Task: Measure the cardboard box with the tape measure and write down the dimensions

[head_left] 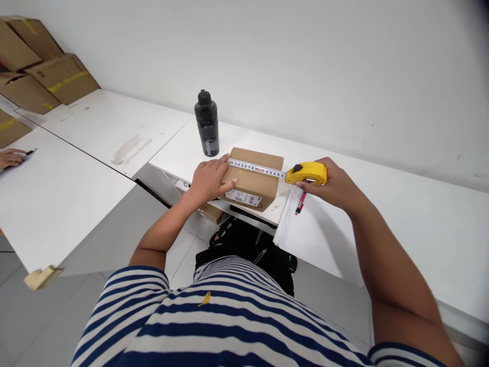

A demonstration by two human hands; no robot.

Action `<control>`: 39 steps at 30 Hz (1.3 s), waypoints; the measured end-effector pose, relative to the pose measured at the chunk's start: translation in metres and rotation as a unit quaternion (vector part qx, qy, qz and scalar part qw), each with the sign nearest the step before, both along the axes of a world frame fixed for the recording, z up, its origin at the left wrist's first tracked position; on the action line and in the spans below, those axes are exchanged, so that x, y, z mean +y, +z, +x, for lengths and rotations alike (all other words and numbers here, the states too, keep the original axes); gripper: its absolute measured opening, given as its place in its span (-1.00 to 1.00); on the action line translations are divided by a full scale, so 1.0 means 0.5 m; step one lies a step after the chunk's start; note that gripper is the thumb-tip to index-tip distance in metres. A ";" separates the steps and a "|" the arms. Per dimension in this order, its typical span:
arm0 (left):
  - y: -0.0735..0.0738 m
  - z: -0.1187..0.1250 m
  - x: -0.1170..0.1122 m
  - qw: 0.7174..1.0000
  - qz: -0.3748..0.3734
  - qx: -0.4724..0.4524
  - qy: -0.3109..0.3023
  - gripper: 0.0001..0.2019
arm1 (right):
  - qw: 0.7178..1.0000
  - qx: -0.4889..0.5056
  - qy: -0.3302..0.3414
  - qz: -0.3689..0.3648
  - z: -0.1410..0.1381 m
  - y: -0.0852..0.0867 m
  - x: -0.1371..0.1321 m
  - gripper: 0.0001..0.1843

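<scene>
A small brown cardboard box [250, 182] with a white label on its front side lies on the white table in front of me. My left hand [209, 179] grips its left end, thumb on the near upper edge and fingertips at the end of a tape blade. That blade stretches across the top of the box, numbers facing up. Past the box's right edge, my right hand [331, 184] is closed around the yellow tape measure [306, 174] from which the blade runs. The tip of the blade is hidden by my left fingers.
A dark water bottle [207, 125] stands behind the box. White paper sheets [317, 234] and a red-and-black pen [301, 203] lie under my right forearm. Several larger cartons [63, 76] are stacked at far left. Another person's hand [11, 158] holds a pen on the left table.
</scene>
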State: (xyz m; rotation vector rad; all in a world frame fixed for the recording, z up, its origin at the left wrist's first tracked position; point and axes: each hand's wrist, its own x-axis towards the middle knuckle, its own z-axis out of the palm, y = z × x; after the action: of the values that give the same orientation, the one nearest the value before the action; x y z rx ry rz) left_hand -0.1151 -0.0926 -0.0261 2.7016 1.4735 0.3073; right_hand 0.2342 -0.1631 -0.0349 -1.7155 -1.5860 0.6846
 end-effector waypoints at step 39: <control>-0.200 0.120 -0.037 0.726 -0.150 -0.662 0.110 0.03 | 0.975 -0.155 0.146 0.067 -0.329 0.089 0.184 -0.53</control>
State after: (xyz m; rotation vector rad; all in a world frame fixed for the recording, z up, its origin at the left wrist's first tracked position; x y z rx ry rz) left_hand -0.0551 -0.1113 -0.1262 1.2647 1.0884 1.4352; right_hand 0.0698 -0.0712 0.0096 -1.5606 -2.0811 0.4480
